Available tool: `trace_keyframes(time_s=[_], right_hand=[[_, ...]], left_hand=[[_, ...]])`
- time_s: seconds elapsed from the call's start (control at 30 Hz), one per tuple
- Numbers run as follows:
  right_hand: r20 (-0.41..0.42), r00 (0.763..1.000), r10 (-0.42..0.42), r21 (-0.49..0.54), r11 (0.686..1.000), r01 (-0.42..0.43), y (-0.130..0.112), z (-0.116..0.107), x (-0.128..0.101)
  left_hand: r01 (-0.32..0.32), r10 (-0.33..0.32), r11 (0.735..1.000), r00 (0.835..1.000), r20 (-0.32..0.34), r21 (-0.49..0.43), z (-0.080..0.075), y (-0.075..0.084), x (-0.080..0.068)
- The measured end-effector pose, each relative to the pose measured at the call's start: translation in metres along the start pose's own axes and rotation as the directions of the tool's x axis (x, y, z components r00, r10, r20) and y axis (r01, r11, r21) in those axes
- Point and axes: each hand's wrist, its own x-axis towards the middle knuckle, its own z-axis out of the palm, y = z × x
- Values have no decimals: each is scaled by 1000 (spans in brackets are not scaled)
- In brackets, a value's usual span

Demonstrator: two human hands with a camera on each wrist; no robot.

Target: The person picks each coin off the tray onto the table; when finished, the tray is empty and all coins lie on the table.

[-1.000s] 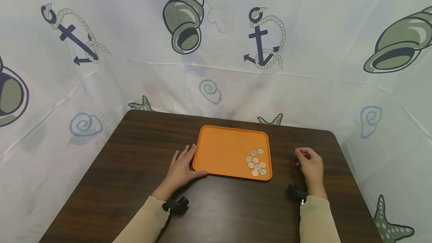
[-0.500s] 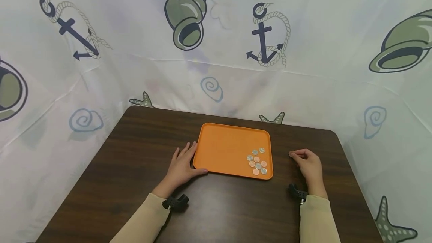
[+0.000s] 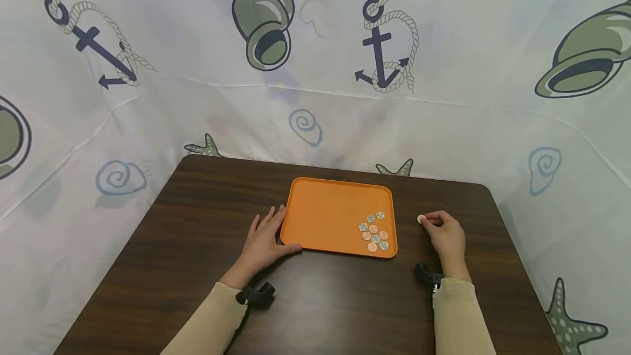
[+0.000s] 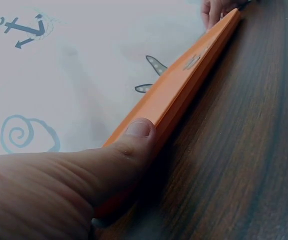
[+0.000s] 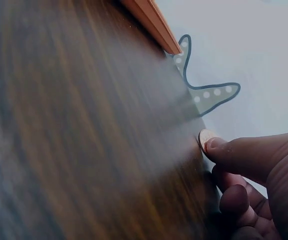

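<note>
An orange tray (image 3: 335, 210) lies on the brown table. Several copper and silver coins (image 3: 373, 229) sit on it toward its right front corner. My left hand (image 3: 263, 240) is at the tray's left front corner, fingers spread and fairly straight along the left side. Its thumb (image 4: 139, 131) rests against the front rim. To the right of the tray, my right hand (image 3: 447, 237) pinches a copper-coloured coin (image 5: 204, 141) between thumb and fingertips, the coin's edge showing past the thumb. The other fingers (image 5: 235, 199) of that hand are curled under.
The dark wood-grain table (image 3: 212, 190) has rounded far corners. Behind and beside it hangs a white curtain (image 3: 222, 108) printed with anchors, shells and starfish. Black wrist cameras (image 3: 256, 293) are strapped on both wrists, below the cream sleeves (image 3: 209, 319).
My right hand has turned and shifted slightly left toward the tray, and the coin in its fingertips now shows its face. The left hand and the tray's coins have stayed put.
</note>
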Motion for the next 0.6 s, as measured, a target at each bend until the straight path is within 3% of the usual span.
trace_keyframes(time_s=[0.33,0.6], right_hand=[[22,1000,-5,-19,1000,6,2,2,1],[135,988,-77,-88,992,90,-2,4,1]], left_hand=[[7,-7,1000,1000,6,8,1,0,0],[4,-4,1000,1000,-3,14,0,0,0]])
